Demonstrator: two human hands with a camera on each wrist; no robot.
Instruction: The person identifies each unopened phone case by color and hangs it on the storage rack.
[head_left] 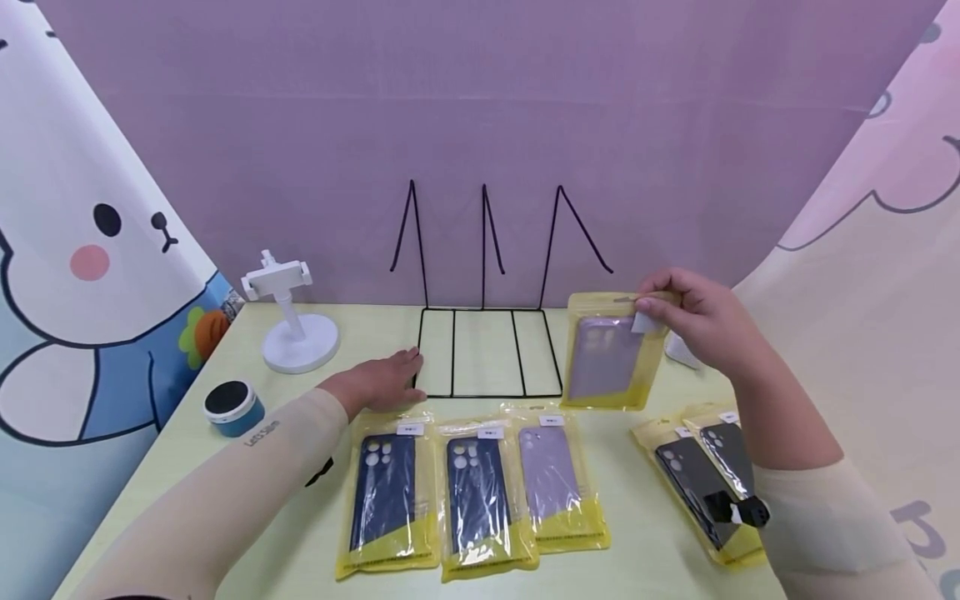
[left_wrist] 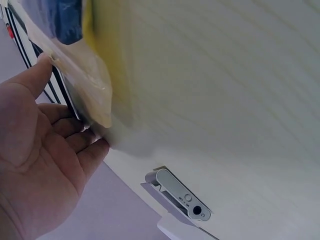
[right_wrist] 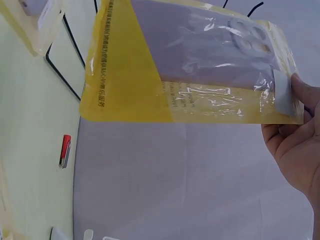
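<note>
Pouch (head_left: 602, 360), right of rack (head_left: 483, 311): right grip (head_left: 697, 321) pinching, left grip (head_left: 381, 380) loose against rack; hanging step, we judge, needing lift.

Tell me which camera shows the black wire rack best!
The head view: it shows the black wire rack nearly whole, base and uprights. The left wrist view catches only some bars by the left hand; the right wrist view, only pieces around the held packet.

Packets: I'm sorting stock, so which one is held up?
The lilac-case packet pinched in the right hand; the other packets lie on the table.
</note>
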